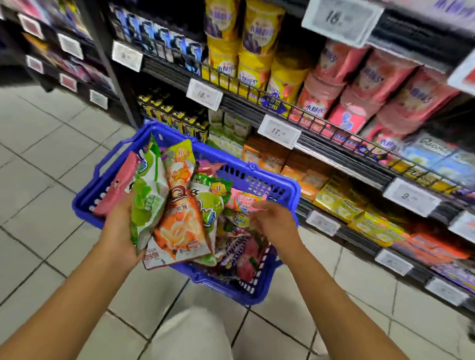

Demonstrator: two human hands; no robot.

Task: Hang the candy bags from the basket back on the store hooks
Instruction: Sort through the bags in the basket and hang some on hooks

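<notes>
Candy bags (174,211) fan upward from the left hand (120,231), which clutches their lower ends; light, crinkly, slippery film, best pinched near the top. Right hand (272,222) hovers loose-fingered over the basket (273,188).

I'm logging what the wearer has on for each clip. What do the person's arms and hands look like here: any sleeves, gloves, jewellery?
Both forearms are bare as far as the frame shows: no sleeve in view. The left hand and right hand wear no gloves, and no watch, bracelet or ring is visible, though motion blur could hide something small. Light-coloured trousers show at the bottom edge.
</notes>
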